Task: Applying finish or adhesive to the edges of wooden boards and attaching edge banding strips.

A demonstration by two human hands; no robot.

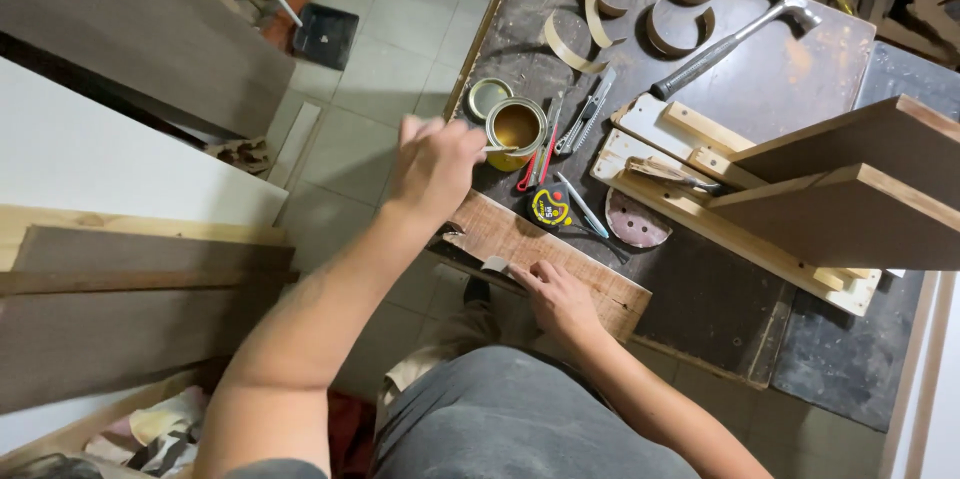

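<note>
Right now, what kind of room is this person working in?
Probably a woodworking shop. A steel hammer with a black grip lies on the dark worktable, curled strips of thin wood edging sit nearby, and an open round tin of brown glue stands at the edge.

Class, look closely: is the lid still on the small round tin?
No: the tin stands open, showing brown liquid, with its lid lying beside it.

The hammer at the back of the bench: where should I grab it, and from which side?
Grip the hammer by its dark handle end, probably from the can side: that end points toward the person, lies flat and is uncovered, while the steel head points away.
</note>
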